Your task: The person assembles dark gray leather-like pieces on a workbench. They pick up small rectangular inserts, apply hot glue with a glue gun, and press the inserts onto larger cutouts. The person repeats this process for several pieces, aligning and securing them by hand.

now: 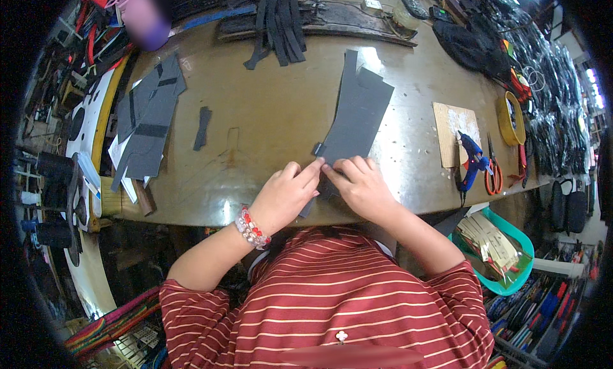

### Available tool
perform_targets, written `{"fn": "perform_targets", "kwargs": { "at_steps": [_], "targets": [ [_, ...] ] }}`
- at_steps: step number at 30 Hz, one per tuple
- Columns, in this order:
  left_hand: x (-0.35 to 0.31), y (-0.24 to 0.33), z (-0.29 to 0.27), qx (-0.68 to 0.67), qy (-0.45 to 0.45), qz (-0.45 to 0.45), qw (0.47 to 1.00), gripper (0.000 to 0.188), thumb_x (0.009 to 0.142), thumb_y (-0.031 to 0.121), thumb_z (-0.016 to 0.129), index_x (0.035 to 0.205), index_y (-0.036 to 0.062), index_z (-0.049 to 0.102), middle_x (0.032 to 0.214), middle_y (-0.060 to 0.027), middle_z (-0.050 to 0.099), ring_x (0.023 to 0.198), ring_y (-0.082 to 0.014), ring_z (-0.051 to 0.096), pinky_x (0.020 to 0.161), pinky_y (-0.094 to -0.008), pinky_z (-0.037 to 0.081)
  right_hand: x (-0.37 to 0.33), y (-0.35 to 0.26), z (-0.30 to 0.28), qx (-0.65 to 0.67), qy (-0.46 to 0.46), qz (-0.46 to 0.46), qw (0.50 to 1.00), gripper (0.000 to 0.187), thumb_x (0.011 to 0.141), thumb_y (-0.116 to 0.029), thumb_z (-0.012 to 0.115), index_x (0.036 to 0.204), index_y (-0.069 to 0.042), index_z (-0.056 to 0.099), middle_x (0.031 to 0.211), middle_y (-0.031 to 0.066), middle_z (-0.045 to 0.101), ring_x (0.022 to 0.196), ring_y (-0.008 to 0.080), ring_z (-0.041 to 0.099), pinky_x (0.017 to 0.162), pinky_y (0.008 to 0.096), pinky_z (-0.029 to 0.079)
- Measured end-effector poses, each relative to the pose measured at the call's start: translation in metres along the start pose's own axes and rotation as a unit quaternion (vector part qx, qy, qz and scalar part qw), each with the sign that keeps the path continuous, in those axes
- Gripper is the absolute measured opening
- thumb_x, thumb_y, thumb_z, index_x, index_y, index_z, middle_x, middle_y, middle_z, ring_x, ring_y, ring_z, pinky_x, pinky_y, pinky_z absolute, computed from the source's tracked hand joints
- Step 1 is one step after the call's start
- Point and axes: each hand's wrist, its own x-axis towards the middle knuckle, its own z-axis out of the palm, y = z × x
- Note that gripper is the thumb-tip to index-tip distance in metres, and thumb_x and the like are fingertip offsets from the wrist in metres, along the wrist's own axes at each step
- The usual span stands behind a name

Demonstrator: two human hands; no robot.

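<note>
A long, flat dark grey sheet point(361, 113) with angled ends lies at the middle of the table and runs toward me under my fingers. My left hand point(288, 193), with a red and clear bead bracelet at the wrist, is closed at the sheet's near left edge. Beside it, thumbs almost touching, my right hand point(359, 184) pinches the near part of the same sheet with curled fingers. A small black tab point(318, 149) sits on the sheet's left edge just beyond my fingertips. The near end is largely hidden by my hands.
Several grey cut pieces point(150, 120) are piled at the left, with a small strip point(202, 128) nearby. Black strips point(281, 30) hang at the back. Right stand a blue glue gun point(472, 161), orange-handled scissors point(492, 177) and a yellow tape roll point(511, 120). Below is a teal basket point(525, 254).
</note>
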Motion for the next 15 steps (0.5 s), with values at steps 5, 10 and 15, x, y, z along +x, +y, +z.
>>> {"fn": "perform_targets", "kwargs": {
  "at_steps": [5, 10, 15],
  "targets": [
    [0.002, -0.004, -0.005, 0.041, -0.032, 0.029, 0.998, 0.044, 0.081, 0.027, 0.063, 0.115, 0.0007, 0.056, 0.125, -0.0056, 0.052, 0.090, -0.0206, 0.051, 0.081, -0.0328, 0.048, -0.017, -0.002, 0.001, 0.017, 0.058, 0.016, 0.998, 0.041, 0.080, -0.012, 0.050, 0.119, -0.007, 0.059, 0.108, 0.0072, 0.052, 0.094, 0.0216, 0.050, 0.080, 0.0330, 0.039],
    [0.007, -0.005, -0.010, 0.016, -0.032, 0.041, 0.999, 0.041, 0.077, 0.026, 0.066, 0.108, 0.0013, 0.057, 0.120, -0.0067, 0.054, 0.092, -0.0222, 0.052, 0.080, -0.0333, 0.048, -0.051, 0.007, -0.004, 0.037, 0.072, 0.131, 0.988, 0.040, 0.076, -0.007, 0.059, 0.117, -0.007, 0.060, 0.108, 0.0088, 0.053, 0.093, 0.0230, 0.050, 0.083, 0.0357, 0.040],
    [0.010, -0.006, -0.021, -0.055, -0.128, 0.039, 0.990, 0.037, 0.075, 0.026, 0.069, 0.103, 0.0035, 0.058, 0.113, -0.0069, 0.056, 0.093, -0.0240, 0.053, 0.081, -0.0346, 0.049, -0.127, 0.086, -0.034, 0.156, 0.577, 0.515, 0.615, 0.047, 0.074, -0.017, 0.077, 0.100, -0.001, 0.041, 0.092, 0.0063, 0.046, 0.085, 0.0186, 0.048, 0.081, 0.0300, 0.040]
  ]
}}
